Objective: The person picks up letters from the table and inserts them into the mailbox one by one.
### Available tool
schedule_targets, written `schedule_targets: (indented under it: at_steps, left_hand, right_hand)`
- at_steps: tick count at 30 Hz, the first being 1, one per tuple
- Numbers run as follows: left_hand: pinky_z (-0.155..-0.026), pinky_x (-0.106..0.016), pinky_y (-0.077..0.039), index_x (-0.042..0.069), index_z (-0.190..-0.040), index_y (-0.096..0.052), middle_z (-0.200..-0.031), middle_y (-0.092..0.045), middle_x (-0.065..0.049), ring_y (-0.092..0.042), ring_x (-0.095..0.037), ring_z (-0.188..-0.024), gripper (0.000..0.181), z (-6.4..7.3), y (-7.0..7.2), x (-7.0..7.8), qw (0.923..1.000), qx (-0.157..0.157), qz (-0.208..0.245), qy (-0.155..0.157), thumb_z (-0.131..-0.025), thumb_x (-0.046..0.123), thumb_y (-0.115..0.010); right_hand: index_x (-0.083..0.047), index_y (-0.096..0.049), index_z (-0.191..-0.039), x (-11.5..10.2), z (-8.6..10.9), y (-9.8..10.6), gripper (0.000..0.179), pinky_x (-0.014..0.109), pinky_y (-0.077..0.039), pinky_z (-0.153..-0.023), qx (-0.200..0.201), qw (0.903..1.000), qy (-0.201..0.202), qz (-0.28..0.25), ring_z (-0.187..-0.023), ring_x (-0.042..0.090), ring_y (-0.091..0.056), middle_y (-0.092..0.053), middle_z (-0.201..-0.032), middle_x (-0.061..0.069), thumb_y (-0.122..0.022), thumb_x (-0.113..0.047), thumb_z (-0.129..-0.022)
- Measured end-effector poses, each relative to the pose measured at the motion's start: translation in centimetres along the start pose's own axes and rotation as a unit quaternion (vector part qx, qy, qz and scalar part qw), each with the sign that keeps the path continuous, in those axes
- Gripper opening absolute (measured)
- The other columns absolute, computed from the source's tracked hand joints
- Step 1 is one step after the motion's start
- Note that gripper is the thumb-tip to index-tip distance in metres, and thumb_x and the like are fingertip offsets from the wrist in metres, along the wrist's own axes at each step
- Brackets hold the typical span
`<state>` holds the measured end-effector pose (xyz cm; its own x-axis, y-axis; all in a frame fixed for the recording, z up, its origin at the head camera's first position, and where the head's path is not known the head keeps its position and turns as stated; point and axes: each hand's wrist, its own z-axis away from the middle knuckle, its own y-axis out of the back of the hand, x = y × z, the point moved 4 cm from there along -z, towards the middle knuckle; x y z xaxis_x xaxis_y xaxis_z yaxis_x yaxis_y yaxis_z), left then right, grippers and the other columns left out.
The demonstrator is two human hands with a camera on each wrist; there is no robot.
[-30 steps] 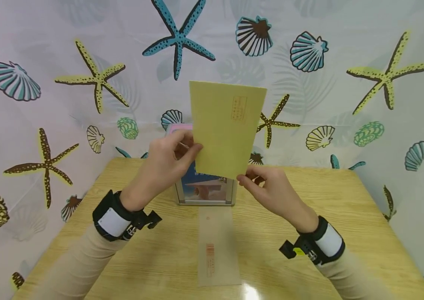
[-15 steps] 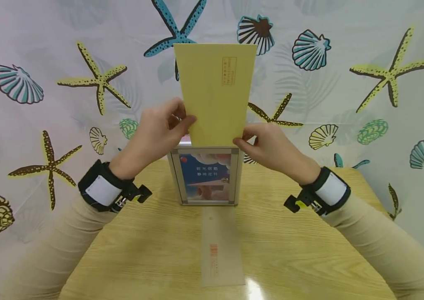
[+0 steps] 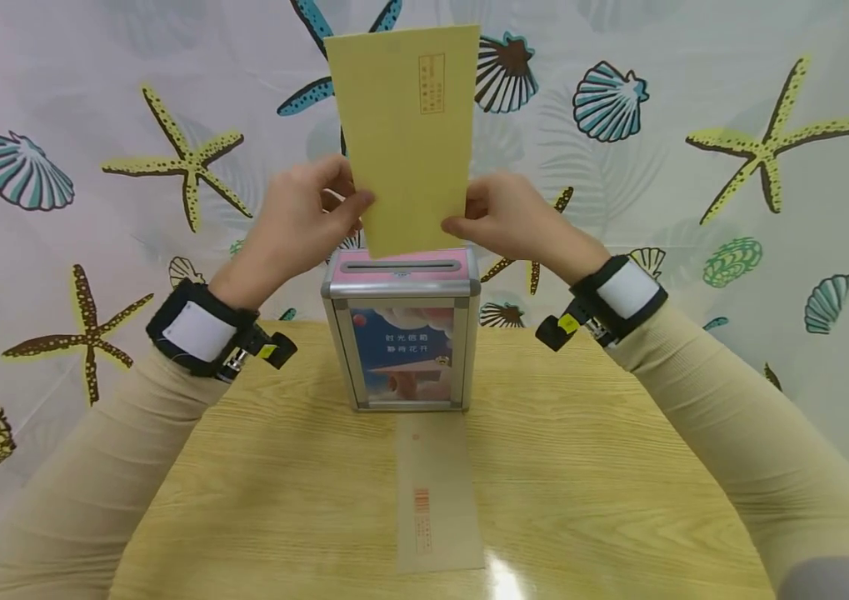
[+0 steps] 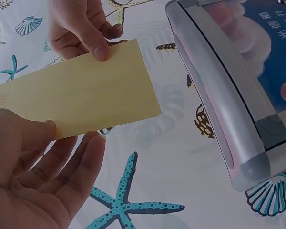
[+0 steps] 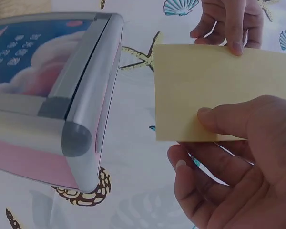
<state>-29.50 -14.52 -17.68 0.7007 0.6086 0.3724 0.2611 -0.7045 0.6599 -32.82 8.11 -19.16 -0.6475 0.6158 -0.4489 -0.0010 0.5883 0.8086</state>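
Note:
A yellow-brown envelope with a small red printed box stands upright in the air between both hands. My left hand pinches its left edge, thumb in front and fingers behind. On the right edge, lower down, my right hand pinches it the same way. Just under the envelope's bottom edge is a letter box with a pink top, silver frame and a blue picture front. Its long slot shows in the top. In the right wrist view a gap separates the envelope from the box.
A second envelope, paler and with red print, lies flat on the wooden table in front of the box. Behind the table hangs a white cloth patterned with starfish and shells.
Both hands have raised the envelope and shifted it slightly left, from in front of the letter box to above it. The box's pink top and slot have come into view.

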Motion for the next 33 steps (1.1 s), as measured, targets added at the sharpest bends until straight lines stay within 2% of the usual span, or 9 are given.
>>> schedule_targets:
  at_steps: [6,11,16,21,25,29,33]
  left_hand:
    - [-0.062,-0.027,-0.052,0.004,-0.097,-0.062,-0.089,-0.068,-0.007,-0.067,-0.013,-0.071,0.011,-0.3,-0.4,-1.5,0.9997,-0.005,-0.001,0.025,-0.096,0.016,-0.062]
    - [-0.063,-0.030,-0.053,0.005,-0.099,-0.063,-0.091,-0.068,-0.007,-0.068,-0.014,-0.073,0.010,0.0,-1.1,-3.0,0.9991,-0.018,0.005,0.038,-0.096,0.015,-0.062]
    - [-0.064,-0.033,-0.054,0.005,-0.098,-0.062,-0.092,-0.067,-0.008,-0.068,-0.016,-0.074,0.009,0.4,-1.9,-4.1,0.9983,-0.029,0.015,0.048,-0.097,0.014,-0.061]
    - [-0.066,-0.034,-0.054,0.003,-0.097,-0.062,-0.090,-0.067,-0.010,-0.068,-0.018,-0.072,0.007,0.8,-2.5,-4.8,0.9975,-0.039,0.023,0.054,-0.097,0.011,-0.060]
    - [-0.066,-0.035,-0.053,0.004,-0.093,-0.060,-0.088,-0.066,-0.010,-0.067,-0.018,-0.070,0.008,1.0,-2.7,-5.2,0.9968,-0.050,0.018,0.059,-0.098,0.009,-0.059]
    - [-0.063,-0.036,-0.052,0.004,-0.089,-0.058,-0.087,-0.066,-0.011,-0.067,-0.019,-0.070,0.010,1.1,-2.9,-5.4,0.9966,-0.060,0.005,0.056,-0.098,0.009,-0.058]
    - [-0.062,-0.036,-0.053,0.002,-0.088,-0.058,-0.087,-0.066,-0.012,-0.068,-0.020,-0.070,0.012,1.3,-3.1,-5.7,0.9953,-0.073,0.007,0.062,-0.098,0.009,-0.058]
  right_hand:
    - [-0.008,-0.074,-0.106,0.9,-1.2,-1.0,0.019,0.036,-0.052,-0.078,-0.023,0.9997,0.010,-0.001,-0.087,0.016,-0.068,-0.075,-0.098,0.010,-0.068,-0.016,-0.090]
    - [-0.006,-0.074,-0.105,1.5,-1.6,-2.1,0.019,0.036,-0.050,-0.069,-0.037,0.9989,0.016,0.023,-0.077,0.017,-0.066,-0.075,-0.095,0.011,-0.068,-0.015,-0.090]
    - [-0.007,-0.074,-0.105,2.0,-1.6,-3.1,0.019,0.035,-0.052,-0.068,-0.051,0.9978,0.003,0.042,-0.074,0.015,-0.066,-0.075,-0.091,0.009,-0.068,-0.018,-0.091]
    - [-0.009,-0.074,-0.106,2.2,-1.6,-3.8,0.019,0.032,-0.047,-0.054,-0.067,0.9965,0.003,0.050,-0.057,0.017,-0.062,-0.075,-0.082,0.008,-0.067,-0.019,-0.092]
    - [-0.009,-0.072,-0.112,1.7,-1.6,-3.5,0.023,0.033,-0.049,-0.060,-0.067,0.9970,-0.010,0.037,-0.067,0.017,-0.065,-0.075,-0.090,0.009,-0.066,-0.020,-0.092]
    - [-0.009,-0.069,-0.118,0.8,-1.7,-2.3,0.028,0.036,-0.052,-0.075,-0.055,0.9984,-0.012,0.010,-0.087,0.015,-0.068,-0.074,-0.103,0.010,-0.064,-0.019,-0.093]
    - [-0.011,-0.067,-0.120,-0.2,-1.8,-0.8,0.028,0.036,-0.051,-0.080,-0.034,0.9994,-0.004,-0.010,-0.092,0.014,-0.066,-0.073,-0.105,0.008,-0.063,-0.019,-0.094]
